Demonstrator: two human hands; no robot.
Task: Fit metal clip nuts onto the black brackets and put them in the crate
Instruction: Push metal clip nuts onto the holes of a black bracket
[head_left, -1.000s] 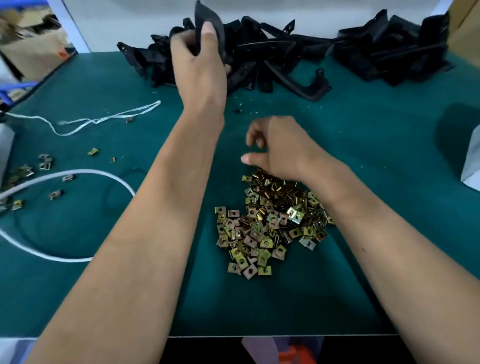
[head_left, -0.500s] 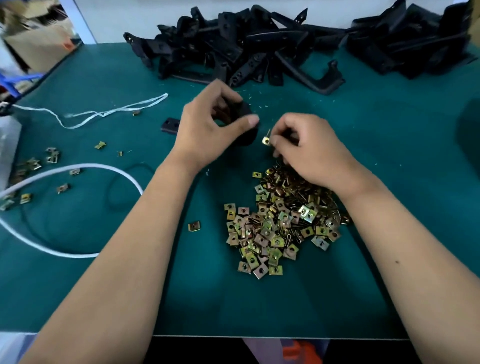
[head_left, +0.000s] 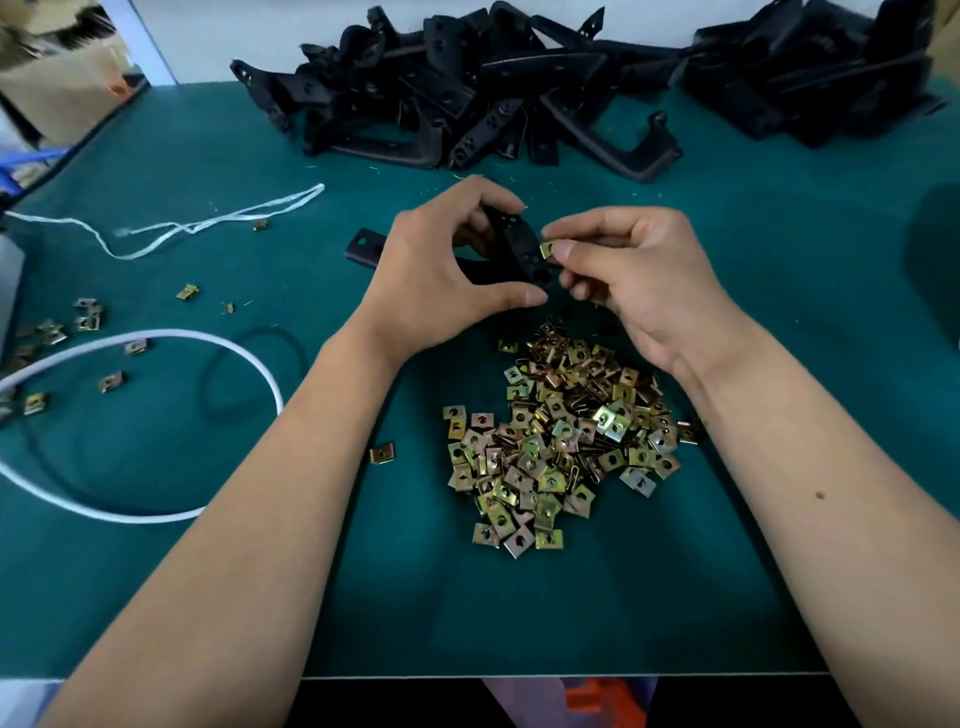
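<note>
Above the heap of brass-yellow square metal clip nuts (head_left: 558, 441) on the green mat (head_left: 779, 312), the left hand (head_left: 441, 270) grips a flat black plastic bracket (head_left: 519, 249) pierced with small holes; the right hand (head_left: 634, 280) pinches one folded yellow clip nut (head_left: 546, 250) against its edge.

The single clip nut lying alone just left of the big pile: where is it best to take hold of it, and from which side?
Judging by its pose, pinch the lone clip nut by two opposite edges from above. It lies flat on the green mat, with bare mat all around and apart from the pile of clip nuts, so fingertips should fit beside it.
</note>
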